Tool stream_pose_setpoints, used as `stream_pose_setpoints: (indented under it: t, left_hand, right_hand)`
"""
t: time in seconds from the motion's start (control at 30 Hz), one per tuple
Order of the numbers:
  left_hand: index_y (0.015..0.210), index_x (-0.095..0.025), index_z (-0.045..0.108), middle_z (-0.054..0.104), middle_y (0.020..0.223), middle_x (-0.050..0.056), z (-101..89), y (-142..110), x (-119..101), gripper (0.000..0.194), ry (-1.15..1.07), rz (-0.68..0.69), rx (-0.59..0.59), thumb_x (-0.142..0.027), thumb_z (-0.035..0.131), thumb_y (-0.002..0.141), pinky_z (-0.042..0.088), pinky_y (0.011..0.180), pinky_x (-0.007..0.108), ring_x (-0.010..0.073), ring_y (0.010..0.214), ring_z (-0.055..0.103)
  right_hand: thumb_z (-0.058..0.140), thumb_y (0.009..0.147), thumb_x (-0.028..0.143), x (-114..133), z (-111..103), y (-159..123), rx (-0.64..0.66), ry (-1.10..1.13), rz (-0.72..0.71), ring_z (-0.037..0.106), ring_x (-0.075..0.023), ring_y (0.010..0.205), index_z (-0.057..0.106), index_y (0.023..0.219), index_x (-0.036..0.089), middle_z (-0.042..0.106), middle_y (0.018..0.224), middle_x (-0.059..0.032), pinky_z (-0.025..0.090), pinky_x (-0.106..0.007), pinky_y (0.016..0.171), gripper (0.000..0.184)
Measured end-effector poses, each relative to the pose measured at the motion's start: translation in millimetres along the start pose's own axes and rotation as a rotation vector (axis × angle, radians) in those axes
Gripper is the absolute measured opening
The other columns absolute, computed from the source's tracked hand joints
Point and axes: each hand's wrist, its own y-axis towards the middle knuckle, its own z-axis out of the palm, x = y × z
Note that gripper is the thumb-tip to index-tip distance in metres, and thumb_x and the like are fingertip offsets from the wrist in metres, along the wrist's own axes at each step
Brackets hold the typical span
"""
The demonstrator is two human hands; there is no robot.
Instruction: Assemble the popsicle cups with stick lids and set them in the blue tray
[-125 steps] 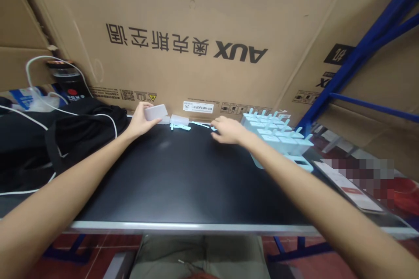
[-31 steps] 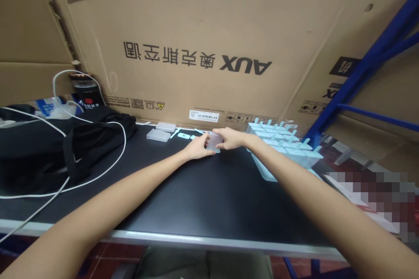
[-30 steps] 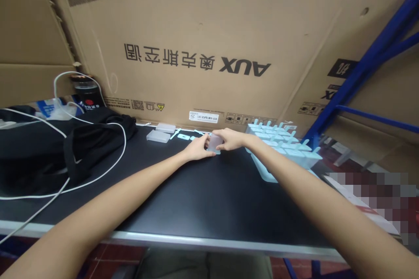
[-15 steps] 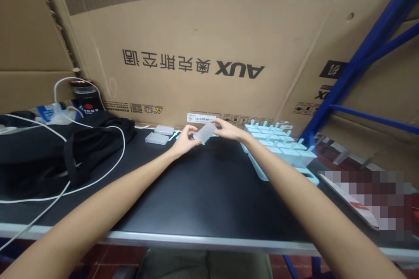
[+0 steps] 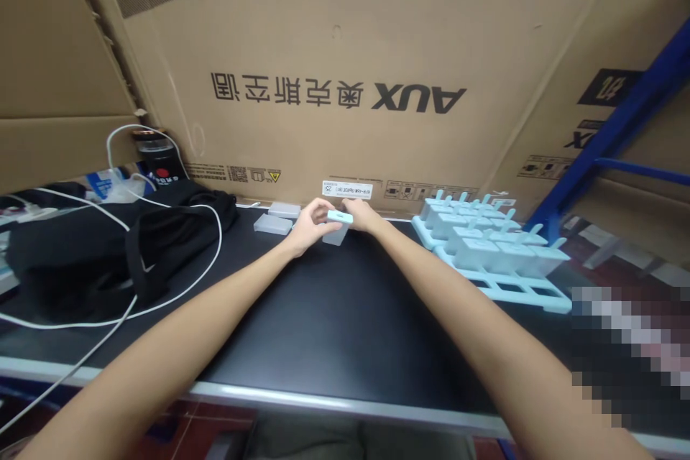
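Note:
My left hand (image 5: 311,227) grips a small translucent popsicle mold (image 5: 335,236) with a light-blue top (image 5: 340,217), thumb in front and fingers curled behind. The mold is upright, slightly tilted, above the back of the table. Close on its right is my right hand (image 5: 362,215), fingers bent in behind the blue top; their tips are hidden, so what they hold does not show. Left of my left hand lie two translucent rectangular cases (image 5: 273,224). On the right stands a light-blue popsicle mold rack (image 5: 490,284) with several capped molds (image 5: 474,253) and some vacant slots in its front row.
A black bag (image 5: 80,251) with white cables (image 5: 218,244) takes up the table's left side, a dark jar (image 5: 159,157) behind it. A large cardboard box (image 5: 323,36) walls off the back. A blue metal frame (image 5: 619,136) rises at right. The black tabletop (image 5: 334,330) has a metal front edge.
The translucent mold has turned from slanted to nearly upright, its blue part now on top. My right hand has shifted behind it. The camera view has swung slightly left.

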Motion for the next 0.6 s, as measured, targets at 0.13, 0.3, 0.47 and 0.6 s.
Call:
stream_pose_setpoints:
  t: [0.13, 0.3, 0.47, 0.6]
  left_hand:
    - [0.093, -0.02, 0.049, 0.066, 0.1, 0.004, 3.8, -3.4, 2.4, 0.045, -0.03, -0.03, 0.078, -0.023, 0.083, 0.063, 0.051, 0.087, 0.036, 0.019, 0.095, 0.066]
    - [0.098, -0.022, 0.045, 0.065, 0.098, 0.003, 5.9, -4.4, 4.9, 0.051, -0.025, -0.052, 0.1, -0.022, 0.083, 0.065, 0.051, 0.087, 0.035, 0.0171, 0.093, 0.066]
    - [0.097, -0.022, 0.043, 0.064, 0.096, 0.002, 7.6, -5.7, 3.4, 0.053, -0.027, -0.05, 0.093, -0.021, 0.084, 0.064, 0.051, 0.085, 0.033, 0.0156, 0.09, 0.066]
    - [0.095, -0.021, 0.043, 0.065, 0.098, 0.003, 9.0, -6.3, 2.0, 0.05, -0.023, -0.046, 0.087, -0.02, 0.083, 0.064, 0.052, 0.084, 0.033, 0.0154, 0.089, 0.066]
  right_hand:
    - [0.067, 0.073, 0.026, 3.1, -13.2, -2.6, -0.068, 0.046, 0.031, 0.063, -0.0217, 0.085, 0.062, 0.092, 0.016, 0.069, 0.091, -0.0085, 0.045, -0.027, 0.071, 0.022]
    - [0.046, 0.085, 0.023, 19.7, -42.2, -23.8, -0.339, 0.236, 0.045, 0.061, -0.0168, 0.082, 0.058, 0.096, 0.017, 0.067, 0.09, -0.0058, 0.045, -0.027, 0.074, 0.018]
    - [0.044, 0.091, 0.039, 45.0, -54.7, -67.3, -0.449, 0.536, -0.111, 0.059, -0.017, 0.083, 0.048, 0.101, 0.022, 0.062, 0.093, -0.0043, 0.047, -0.028, 0.073, 0.02]
    - [0.044, 0.09, 0.038, 52.5, -48.9, -86.8, -0.35, 0.494, -0.17, 0.056, -0.0162, 0.078, 0.046, 0.094, 0.022, 0.059, 0.088, -0.0035, 0.046, -0.029, 0.073, 0.016]
